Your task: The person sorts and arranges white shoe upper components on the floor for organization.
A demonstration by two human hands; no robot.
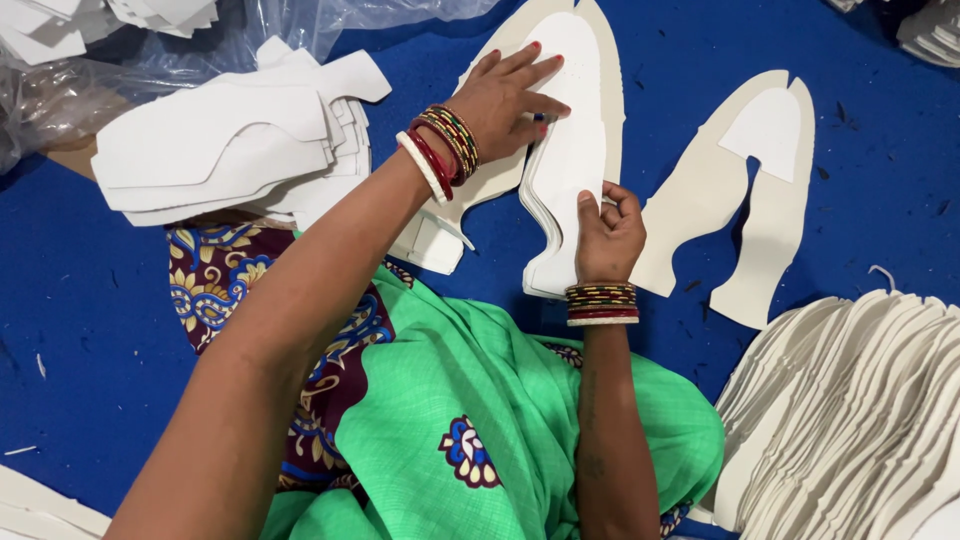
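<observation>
Fingers (597, 205) pinching white shoe-shaped cutout stack (565, 150)

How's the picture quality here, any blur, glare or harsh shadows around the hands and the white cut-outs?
Head view: sharp around the left hand and right hand; light is soft and even, with only faint shadows beside the white cut-out stack on the blue mat. Mild glare on the clear plastic bag at top. The near forearm and green cloth look enlarged by closeness.
</observation>
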